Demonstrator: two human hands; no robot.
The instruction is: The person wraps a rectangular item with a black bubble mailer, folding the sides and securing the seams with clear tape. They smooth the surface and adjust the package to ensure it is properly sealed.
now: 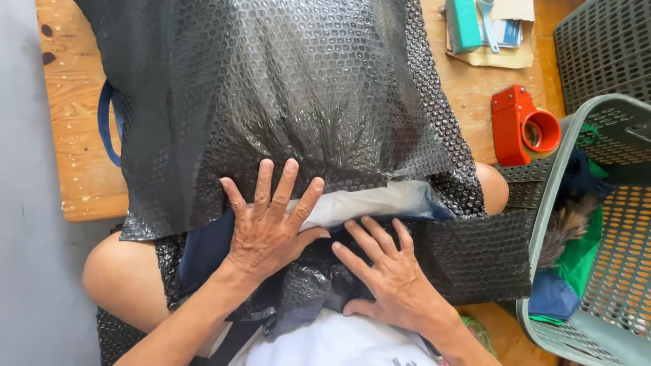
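Black bubble wrap (271, 102), judged light, soft and crinkly, is pressed flat at its near edge by the spread left hand (268, 227) and right hand (386, 271), where it is best gripped.

You are in a small home packing corner, the kind used for wrapping parcels by hand. You sit low at a worn, stained wooden tabletop (81, 122), with a large sheet of black bubble wrap (285, 95) spread over it and your lap. A red plastic tape dispenser (522, 125) lies within reach, beside a teal box and paper slips on a brown envelope (488, 34). A grey perforated plastic laundry basket (610, 224) at your right holds green and blue cloth.
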